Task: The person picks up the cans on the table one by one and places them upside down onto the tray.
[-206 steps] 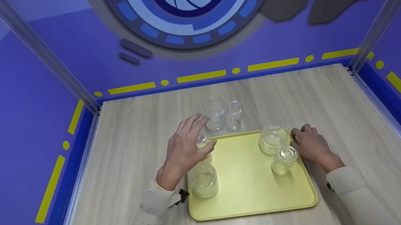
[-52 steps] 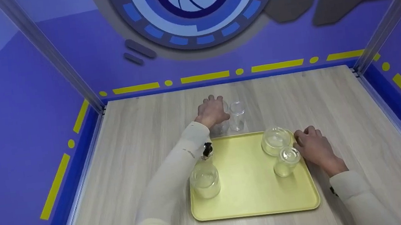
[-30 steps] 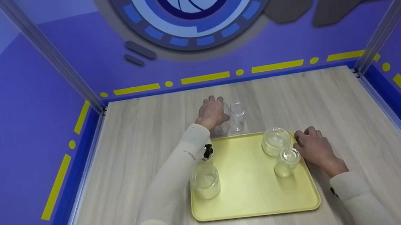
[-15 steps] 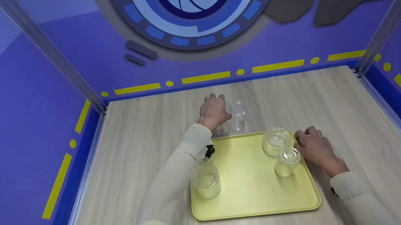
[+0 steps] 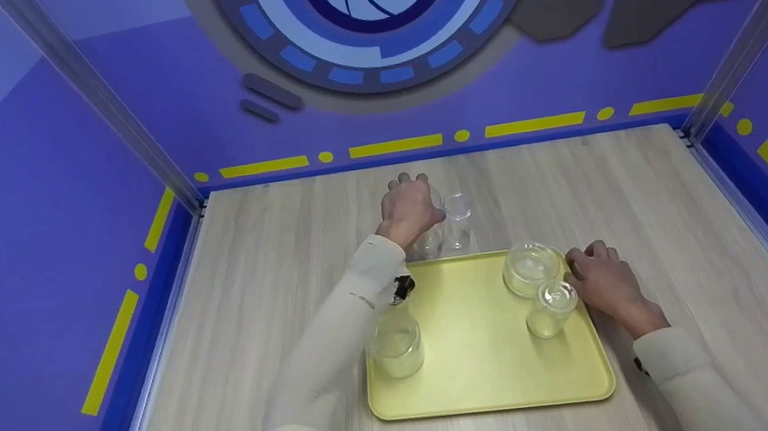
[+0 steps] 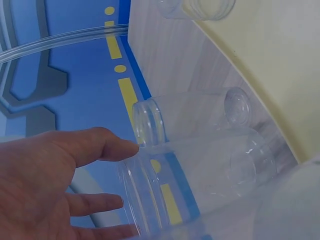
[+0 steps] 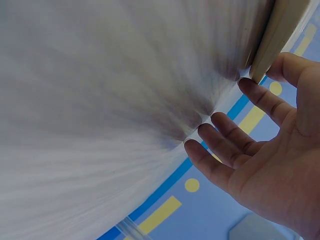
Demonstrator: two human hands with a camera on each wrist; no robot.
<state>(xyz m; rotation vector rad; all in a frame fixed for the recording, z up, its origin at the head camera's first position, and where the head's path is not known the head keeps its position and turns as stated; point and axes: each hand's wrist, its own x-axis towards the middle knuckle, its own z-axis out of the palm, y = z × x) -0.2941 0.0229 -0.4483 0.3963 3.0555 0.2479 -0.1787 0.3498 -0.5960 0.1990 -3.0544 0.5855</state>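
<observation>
Beyond the tray's back edge, my left hand grips the top of a wide clear jar from above. In the left wrist view, the thumb lies on one side of this jar's ringed rim and fingers reach round the other. A slimmer clear jar stands just to its right. My right hand rests by the back right corner of the yellow tray. The right wrist view has its fingertips on the table, with thumb and index finger at the tray's edge.
On the tray's right side stand a low, wide clear jar and a smaller clear jar. Another clear jar stands at its left. My left sleeve crosses that side and hides part of it. Blue panels enclose the wooden table.
Since the oldest frame, my left hand has moved from a small jar at the tray's left to the wide jar behind the tray. Lately it has risen slightly. My right hand stays put.
</observation>
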